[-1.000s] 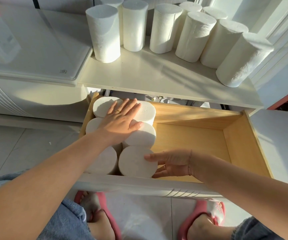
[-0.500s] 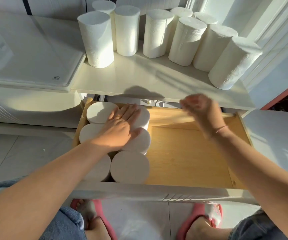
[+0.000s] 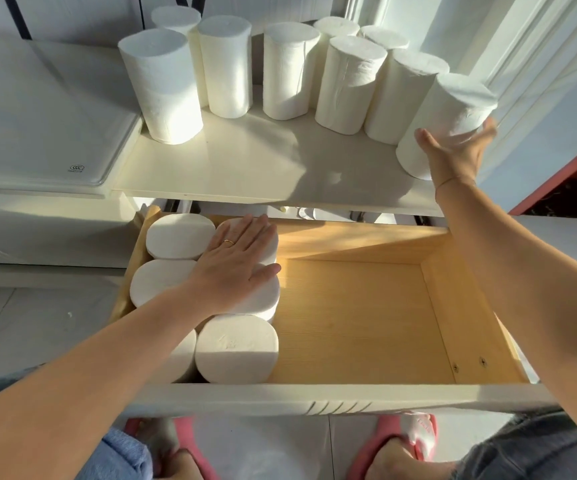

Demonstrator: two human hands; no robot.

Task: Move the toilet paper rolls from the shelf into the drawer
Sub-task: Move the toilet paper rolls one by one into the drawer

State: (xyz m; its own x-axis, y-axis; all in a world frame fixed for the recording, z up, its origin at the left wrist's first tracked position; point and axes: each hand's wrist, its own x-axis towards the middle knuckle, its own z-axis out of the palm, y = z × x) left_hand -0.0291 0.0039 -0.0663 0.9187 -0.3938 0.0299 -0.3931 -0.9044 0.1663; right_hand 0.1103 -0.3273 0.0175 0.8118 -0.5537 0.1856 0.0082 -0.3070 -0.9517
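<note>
Head view looks down on an open wooden drawer (image 3: 366,327), pulled out beneath a cream shelf (image 3: 245,168). Six toilet paper rolls stand on end in two columns against the drawer's left wall; the nearest roll (image 3: 237,348) sits by the drawer front, and one roll beside it is mostly hidden by the forearm. The rest of the drawer floor, to the right of them, is bare wood. The left hand (image 3: 233,261) lies flat on top of the rolls at the drawer's back left, fingers spread and straight, gripping nothing; a gold ring (image 3: 228,242) shows on one finger. Above the drawer, nine more toilet paper rolls stand upright on the shelf, the leftmost (image 3: 162,88) nearest its front left edge. The right hand (image 3: 457,150) reaches to the shelf's right end and wraps around the lower part of the rightmost roll (image 3: 453,116), thumb on its left side and fingers curled around its right, so the hand is clamped on it; that roll leans left toward its neighbour with its base at the shelf surface. Left of the shelf lies a glossy white lid (image 3: 37,133) with a small round printed mark (image 3: 76,168) near its front corner, too small to read. Below the drawer front, two pink slippers (image 3: 408,441) stand on a pale tiled floor.
</note>
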